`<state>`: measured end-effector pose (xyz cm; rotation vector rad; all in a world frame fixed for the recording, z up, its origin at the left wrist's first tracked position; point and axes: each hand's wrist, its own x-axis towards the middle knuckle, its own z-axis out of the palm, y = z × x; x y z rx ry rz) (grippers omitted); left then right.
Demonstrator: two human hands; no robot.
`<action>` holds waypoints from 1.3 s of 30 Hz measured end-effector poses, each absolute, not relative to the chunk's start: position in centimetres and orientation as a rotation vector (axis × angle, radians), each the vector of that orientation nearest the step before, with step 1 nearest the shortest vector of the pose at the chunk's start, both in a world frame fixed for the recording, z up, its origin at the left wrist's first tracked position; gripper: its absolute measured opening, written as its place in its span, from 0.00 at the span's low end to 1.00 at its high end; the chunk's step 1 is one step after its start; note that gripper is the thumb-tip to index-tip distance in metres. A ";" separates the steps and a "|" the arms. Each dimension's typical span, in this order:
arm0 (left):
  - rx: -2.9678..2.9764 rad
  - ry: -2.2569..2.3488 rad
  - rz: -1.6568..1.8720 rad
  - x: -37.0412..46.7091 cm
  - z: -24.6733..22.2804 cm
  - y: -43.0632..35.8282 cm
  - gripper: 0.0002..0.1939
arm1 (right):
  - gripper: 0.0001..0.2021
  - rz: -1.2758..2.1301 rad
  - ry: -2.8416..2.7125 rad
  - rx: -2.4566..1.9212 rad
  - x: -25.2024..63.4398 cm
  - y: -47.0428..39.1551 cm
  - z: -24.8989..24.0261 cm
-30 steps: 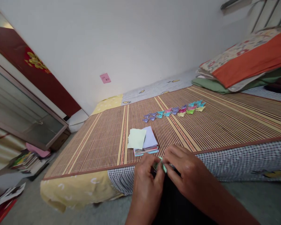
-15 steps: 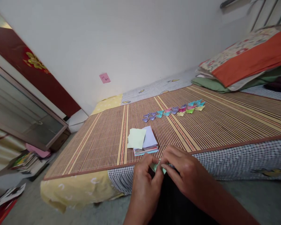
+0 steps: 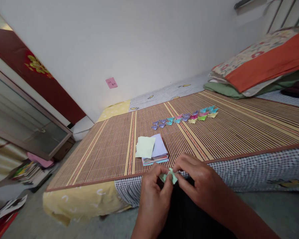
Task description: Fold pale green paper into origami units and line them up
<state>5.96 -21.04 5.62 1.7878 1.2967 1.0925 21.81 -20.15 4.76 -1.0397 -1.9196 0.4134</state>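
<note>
A small folded light green paper is between my hands, just in front of the bed's near edge. My left hand pinches its left part between thumb and fingers. The fingers of my right hand are pressed together at its right edge. Beyond them on the striped mat lies a stack of coloured paper squares, with a loose pale green sheet on its top left. Farther back, several small folded paper shapes in purple, blue, pink, green and yellow stand in two rows.
The striped mat covers the bed. Pillows and folded bedding lie at the right rear. A pink note is on the wall. At the left are a glass-doored cabinet and a pile of books.
My right hand has shifted slightly to the right along the green paper, and more of the paper now shows between my fingers. My left hand has barely moved.
</note>
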 end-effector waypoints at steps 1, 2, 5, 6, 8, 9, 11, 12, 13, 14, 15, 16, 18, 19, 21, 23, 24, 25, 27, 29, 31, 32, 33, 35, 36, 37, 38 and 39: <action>1.799 1.285 1.090 5.9 5.6 -21.1 0.08 | 0.08 0.391 -1.925 -1.039 21.8 -20.1 4.7; 1.810 1.282 1.087 5.8 5.7 -21.1 0.09 | 0.08 0.369 -1.931 -1.039 21.8 -20.1 4.7; 1.824 1.291 1.069 5.5 5.6 -21.3 0.09 | 0.09 0.319 -1.944 -1.041 21.8 -20.0 4.5; 1.820 1.294 1.067 5.4 5.6 -21.2 0.08 | 0.10 0.305 -1.944 -1.039 21.8 -20.0 4.4; 1.805 1.297 1.073 5.4 5.5 -21.2 0.07 | 0.10 0.283 -1.948 -1.032 21.7 -20.0 4.3; 1.800 1.298 1.078 5.4 5.5 -21.1 0.07 | 0.09 0.279 -1.952 -1.029 21.7 -20.0 4.2; 1.808 1.308 1.085 5.4 5.5 -21.0 0.08 | 0.09 0.291 -1.964 -1.027 21.6 -19.9 4.1; 1.822 1.317 1.089 5.5 5.5 -21.0 0.09 | 0.09 0.308 -1.967 -1.030 21.6 -19.9 4.1; 1.837 1.328 1.096 5.5 5.6 -21.0 0.10 | 0.09 0.333 -1.968 -1.031 21.6 -20.0 4.1; 1.851 1.340 1.102 5.6 5.6 -20.9 0.10 | 0.09 0.367 -1.964 -1.031 21.6 -20.0 4.1; 1.863 1.356 1.107 5.6 5.6 -20.9 0.11 | 0.09 0.407 -1.956 -1.030 21.6 -20.0 4.1; 1.868 1.373 1.111 5.6 5.7 -21.0 0.11 | 0.10 0.449 -1.946 -1.026 21.7 -20.0 4.1; 1.863 1.402 1.108 5.6 5.7 -21.0 0.10 | 0.10 0.525 -1.934 -1.013 22.0 -20.1 4.2; 1.860 1.409 1.102 5.5 5.7 -21.1 0.10 | 0.10 0.549 -1.931 -1.009 22.1 -20.2 4.3; 1.859 1.405 1.090 5.5 5.7 -21.1 0.11 | 0.10 0.564 -1.931 -1.013 22.5 -20.2 4.4; 1.871 1.385 1.081 5.4 5.8 -21.1 0.11 | 0.11 0.550 -1.937 -1.000 22.7 -20.2 4.5; 1.884 1.377 1.080 5.4 5.8 -21.1 0.11 | 0.12 0.532 -1.950 -0.979 22.8 -20.2 4.6; 1.900 1.372 1.077 5.4 5.8 -21.1 0.11 | 0.13 0.510 -1.971 -0.951 22.9 -20.2 4.6; 1.930 1.368 1.062 5.3 5.8 -21.0 0.12 | 0.15 0.469 -2.027 -0.916 23.0 -20.1 4.8; 1.956 1.362 1.036 5.2 5.7 -20.9 0.11 | 0.14 0.434 -2.087 -0.931 23.0 -20.1 4.9; 1.978 1.345 1.012 5.1 5.7 -20.8 0.11 | 0.13 0.398 -2.139 -0.965 23.0 -20.2 5.0; 1.988 1.336 1.005 5.0 5.7 -20.7 0.10 | 0.13 0.378 -2.161 -0.975 23.0 -20.3 5.0; 1.991 1.332 1.002 4.9 5.8 -20.7 0.10 | 0.13 0.361 -2.183 -0.981 23.0 -20.4 5.0; 1.987 1.339 1.004 4.7 5.8 -20.6 0.11 | 0.13 0.323 -2.211 -1.013 23.0 -20.5 5.0; 1.986 1.342 1.011 4.7 5.9 -20.6 0.11 | 0.13 0.301 -2.216 -1.035 22.9 -20.5 5.0; 1.991 1.344 1.017 4.7 5.9 -20.6 0.11 | 0.12 0.275 -2.220 -1.054 22.9 -20.5 5.0; 2.005 1.339 1.028 4.8 5.9 -20.6 0.11 | 0.12 0.246 -2.219 -1.068 22.8 -20.5 4.9; 2.027 1.330 1.040 4.9 5.9 -20.6 0.10 | 0.11 0.223 -2.209 -1.084 22.7 -20.4 4.9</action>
